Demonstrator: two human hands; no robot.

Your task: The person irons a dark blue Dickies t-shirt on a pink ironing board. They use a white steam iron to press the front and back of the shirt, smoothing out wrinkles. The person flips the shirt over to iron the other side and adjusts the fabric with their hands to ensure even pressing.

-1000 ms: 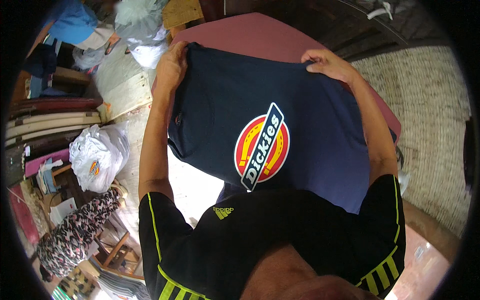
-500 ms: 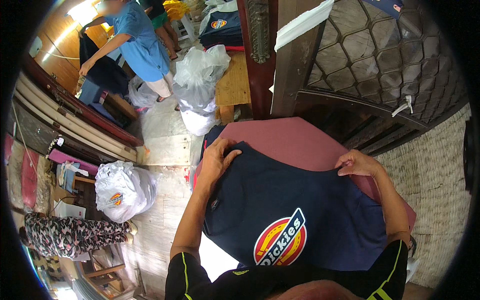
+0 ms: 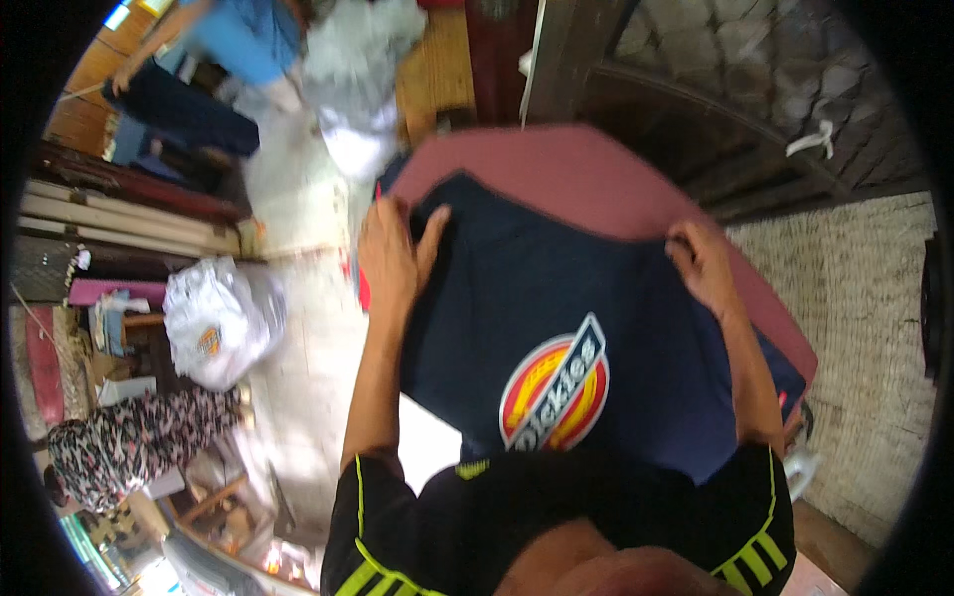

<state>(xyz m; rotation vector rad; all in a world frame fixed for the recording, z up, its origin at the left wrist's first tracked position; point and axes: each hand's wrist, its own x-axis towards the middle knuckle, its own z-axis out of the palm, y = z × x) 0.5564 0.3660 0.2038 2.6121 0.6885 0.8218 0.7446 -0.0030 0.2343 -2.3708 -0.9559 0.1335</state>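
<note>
A dark navy T-shirt (image 3: 556,278) with a round red-and-yellow print lies spread over a maroon tabletop (image 3: 556,164) in front of me. At the shirt's upper left edge rests my left hand (image 3: 391,253), its thumb stretched apart from the fingers; some fingertips are hidden. My right hand (image 3: 704,266) is at the shirt's upper right edge, fingers curled in on the cloth there. The lower end of the shirt is hidden behind my chest.
A stuffed white plastic bag (image 3: 224,323) stands on the floor to the left, with more bags (image 3: 358,89) farther back. A co-worker in blue (image 3: 243,40) holds dark cloth (image 3: 184,109). Someone in patterned clothes (image 3: 149,437) is at the lower left. A dark lattice door (image 3: 735,109) borders the right.
The view has shifted, so the table and shirt sit higher in it. My left thumb has opened away from the cloth. The co-worker's dark cloth now hangs stretched out.
</note>
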